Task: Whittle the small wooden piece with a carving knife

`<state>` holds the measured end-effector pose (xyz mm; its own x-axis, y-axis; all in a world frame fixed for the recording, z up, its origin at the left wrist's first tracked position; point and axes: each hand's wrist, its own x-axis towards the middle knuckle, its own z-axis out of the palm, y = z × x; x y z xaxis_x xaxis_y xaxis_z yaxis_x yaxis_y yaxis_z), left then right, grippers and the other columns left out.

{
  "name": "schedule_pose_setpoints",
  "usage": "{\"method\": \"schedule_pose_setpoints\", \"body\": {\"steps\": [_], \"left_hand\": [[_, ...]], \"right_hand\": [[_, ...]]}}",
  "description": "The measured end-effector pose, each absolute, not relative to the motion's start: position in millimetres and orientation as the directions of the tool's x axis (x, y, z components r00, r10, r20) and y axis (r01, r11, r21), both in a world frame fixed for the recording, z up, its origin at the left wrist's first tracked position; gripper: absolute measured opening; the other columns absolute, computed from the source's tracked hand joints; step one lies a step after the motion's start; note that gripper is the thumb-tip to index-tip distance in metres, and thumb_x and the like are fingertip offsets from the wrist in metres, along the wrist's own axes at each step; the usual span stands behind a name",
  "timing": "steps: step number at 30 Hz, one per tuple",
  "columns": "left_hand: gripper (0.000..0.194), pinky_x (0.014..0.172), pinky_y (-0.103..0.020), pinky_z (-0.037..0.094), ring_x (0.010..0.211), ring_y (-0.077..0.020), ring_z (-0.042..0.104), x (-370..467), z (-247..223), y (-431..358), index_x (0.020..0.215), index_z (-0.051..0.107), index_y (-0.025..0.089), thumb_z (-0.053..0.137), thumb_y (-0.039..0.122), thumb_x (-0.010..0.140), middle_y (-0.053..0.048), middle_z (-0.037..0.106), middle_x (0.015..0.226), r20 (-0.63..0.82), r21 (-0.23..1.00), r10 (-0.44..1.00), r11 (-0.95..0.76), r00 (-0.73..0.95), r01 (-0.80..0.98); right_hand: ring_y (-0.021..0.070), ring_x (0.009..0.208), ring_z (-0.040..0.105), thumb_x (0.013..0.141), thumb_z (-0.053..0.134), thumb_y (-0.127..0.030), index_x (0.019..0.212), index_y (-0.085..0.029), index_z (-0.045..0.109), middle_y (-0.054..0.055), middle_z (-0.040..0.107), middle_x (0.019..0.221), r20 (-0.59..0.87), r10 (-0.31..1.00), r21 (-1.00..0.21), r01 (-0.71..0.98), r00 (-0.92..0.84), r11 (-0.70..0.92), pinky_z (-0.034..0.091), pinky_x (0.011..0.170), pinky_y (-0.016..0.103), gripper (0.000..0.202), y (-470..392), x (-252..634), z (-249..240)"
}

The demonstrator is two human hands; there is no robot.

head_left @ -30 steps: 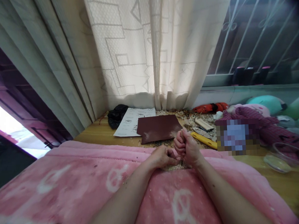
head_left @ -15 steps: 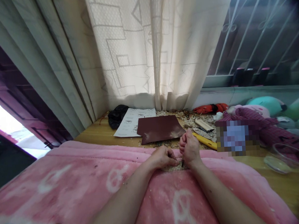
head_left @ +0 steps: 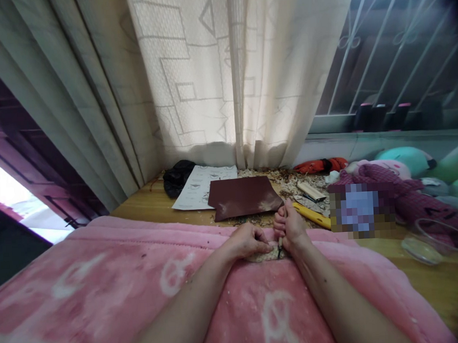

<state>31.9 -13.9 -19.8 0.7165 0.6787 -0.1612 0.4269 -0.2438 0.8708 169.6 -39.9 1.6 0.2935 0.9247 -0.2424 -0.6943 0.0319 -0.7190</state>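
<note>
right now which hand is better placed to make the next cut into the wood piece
Right. The right hand is fisted around the carving tool, tip down at the wood piece; the left hand is pinning that piece on the pink blanket.

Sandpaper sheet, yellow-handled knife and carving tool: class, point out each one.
Sandpaper sheet (head_left: 243, 196), head view: middle of dark brown sheet.
Yellow-handled knife (head_left: 311, 216), head view: yellow handle.
Carving tool (head_left: 279, 249), head view: dark tip below right hand (head_left: 291, 229).

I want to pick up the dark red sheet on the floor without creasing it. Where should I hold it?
Probably take the dark red sheet at its near right corner, which curls up slightly. Come from the near side, beside the right hand; paper lies along its left edge.
</note>
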Motion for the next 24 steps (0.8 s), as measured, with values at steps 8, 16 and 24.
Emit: {"method": "schedule_pose_setpoints", "body": {"steps": [8,16,24], "left_hand": [[0.033,0.043,-0.019,0.022,0.048,-0.0060,0.033,31,-16,-15,0.065,0.062,0.009,0.060,0.041,0.060,0.003,0.045,0.053,-0.140,0.851,0.673,-0.293,0.726,0.436],[0.031,0.046,-0.018,0.027,0.052,-0.0075,0.040,32,-15,-17,0.073,0.065,0.010,0.058,0.038,0.062,0.001,0.054,0.059,-0.142,0.827,0.683,-0.315,0.717,0.465],[0.042,0.055,-0.019,0.031,0.067,-0.0128,0.049,29,-1,-26,0.082,0.066,0.016,0.068,0.046,0.052,-0.001,0.060,0.076,0.026,0.696,0.630,-0.569,0.776,0.438]], "right_hand": [[0.0045,0.028,0.009,0.079,0.039,-0.049,0.054,-0.020,0.029,-0.010,0.018,0.036,-0.149,0.961,-0.631,-0.771,0.233,0.089,0.007,0.025,0.015,0.040,-44,184,9],[0.0045,0.027,0.011,0.075,0.042,-0.056,0.055,-0.020,0.029,-0.010,0.019,0.037,-0.113,0.910,-0.664,-0.712,0.398,0.228,0.009,0.025,0.016,0.042,-48,178,9],[0.0042,0.027,0.013,0.075,0.043,-0.053,0.055,-0.020,0.030,-0.010,0.021,0.037,-0.108,0.887,-0.672,-0.691,0.449,0.268,0.010,0.025,0.016,0.041,-48,182,8]]}}
